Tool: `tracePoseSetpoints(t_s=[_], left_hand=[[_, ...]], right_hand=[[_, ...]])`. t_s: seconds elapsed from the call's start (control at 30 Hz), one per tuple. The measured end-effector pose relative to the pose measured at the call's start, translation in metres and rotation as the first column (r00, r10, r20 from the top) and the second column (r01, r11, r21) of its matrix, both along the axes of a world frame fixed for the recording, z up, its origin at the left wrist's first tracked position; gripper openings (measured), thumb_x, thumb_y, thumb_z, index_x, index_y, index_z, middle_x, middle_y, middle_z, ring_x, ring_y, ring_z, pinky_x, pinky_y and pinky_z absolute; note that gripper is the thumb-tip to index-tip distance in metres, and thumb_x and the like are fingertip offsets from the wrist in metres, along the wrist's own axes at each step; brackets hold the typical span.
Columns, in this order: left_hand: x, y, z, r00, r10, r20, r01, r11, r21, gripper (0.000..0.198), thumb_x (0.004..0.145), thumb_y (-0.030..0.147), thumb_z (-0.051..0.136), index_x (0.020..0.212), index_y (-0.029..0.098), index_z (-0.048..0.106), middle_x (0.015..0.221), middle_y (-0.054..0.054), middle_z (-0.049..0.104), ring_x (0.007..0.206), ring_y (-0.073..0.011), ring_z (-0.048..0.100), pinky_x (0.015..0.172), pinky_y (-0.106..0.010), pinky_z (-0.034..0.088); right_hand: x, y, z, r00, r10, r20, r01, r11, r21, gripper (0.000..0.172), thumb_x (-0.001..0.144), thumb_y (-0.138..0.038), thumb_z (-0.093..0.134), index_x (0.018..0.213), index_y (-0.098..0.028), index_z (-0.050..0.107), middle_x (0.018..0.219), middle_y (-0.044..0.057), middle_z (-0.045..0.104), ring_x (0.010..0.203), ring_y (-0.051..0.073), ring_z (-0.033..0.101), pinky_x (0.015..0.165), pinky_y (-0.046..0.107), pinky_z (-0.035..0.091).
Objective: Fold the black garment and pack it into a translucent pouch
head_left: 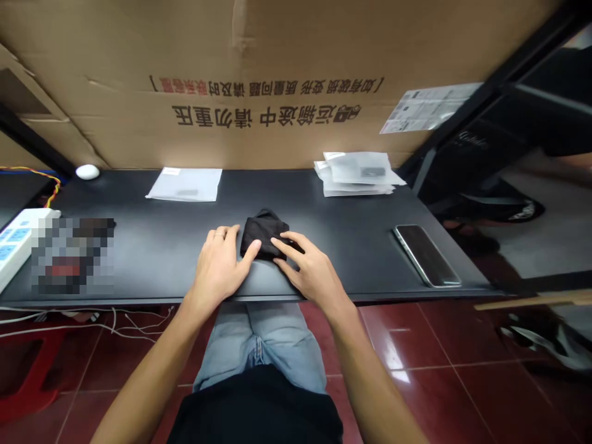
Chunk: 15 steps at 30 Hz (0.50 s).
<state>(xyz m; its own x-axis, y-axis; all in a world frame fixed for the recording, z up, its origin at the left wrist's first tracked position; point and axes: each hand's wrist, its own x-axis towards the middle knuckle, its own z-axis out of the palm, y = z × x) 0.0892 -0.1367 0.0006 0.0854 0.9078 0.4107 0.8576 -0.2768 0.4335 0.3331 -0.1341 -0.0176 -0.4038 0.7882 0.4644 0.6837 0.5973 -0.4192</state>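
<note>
A small bundle of folded black fabric [264,233] lies on the black table in front of me, with a thin loop or fold at its far edge. I cannot make out what kind of item it is. On its left side, my left hand [222,262] rests on the table, fingers stretched out, its thumb touching the fabric's near edge. From the right, my right hand [308,265] lays its spread fingertips on the fabric, the thumb at the near corner. Neither hand is closed around it.
A white packet [187,185] lies at the back left, several stacked packets [361,176] at the back right. A phone [426,256] is on the right, a power strip [23,240] far left. A cardboard sheet [277,55] stands behind the table [139,246].
</note>
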Motion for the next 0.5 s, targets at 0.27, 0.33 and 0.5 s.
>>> tracePoseSetpoints(t_s=[0.27, 0.33, 0.5], left_hand=[[0.006, 0.013, 0.011, 0.991, -0.040, 0.130, 0.072, 0.965, -0.252, 0.033, 0.105, 0.053, 0.067, 0.091, 0.026, 0.056, 0.080, -0.005, 0.068, 0.077, -0.0271, 0.069, 0.071, -0.039, 0.053], [0.005, 0.012, 0.016, 0.930, -0.063, 0.361, 0.194, 0.921, -0.338, 0.029, 0.105, 0.052, 0.067, 0.094, 0.026, 0.056, 0.079, -0.002, 0.069, 0.073, -0.0234, 0.069, 0.068, -0.037, 0.055], [0.011, 0.000, 0.022, 0.524, 0.091, 0.847, 0.561, 0.711, -0.423, 0.036, 0.100, 0.057, 0.074, 0.110, 0.024, 0.063, 0.099, -0.006, 0.076, 0.082, -0.0239, 0.078, 0.064, -0.037, 0.065]], right_hand=[[0.000, -0.016, 0.000, 0.999, 0.044, -0.011, -0.043, 0.996, 0.084, 0.041, 0.106, -0.033, 0.076, 0.147, -0.027, 0.074, 0.139, 0.016, 0.073, 0.128, 0.032, 0.075, 0.107, 0.053, 0.069], [0.001, -0.019, 0.003, 0.997, 0.075, 0.008, -0.076, 0.984, 0.164, 0.048, 0.101, -0.039, 0.083, 0.147, -0.027, 0.073, 0.146, 0.018, 0.071, 0.142, 0.037, 0.068, 0.117, 0.062, 0.062], [0.003, -0.025, 0.005, 0.982, 0.180, 0.053, -0.187, 0.948, 0.256, 0.046, 0.104, -0.033, 0.078, 0.148, -0.032, 0.067, 0.168, 0.014, 0.062, 0.162, 0.038, 0.053, 0.136, 0.079, 0.031]])
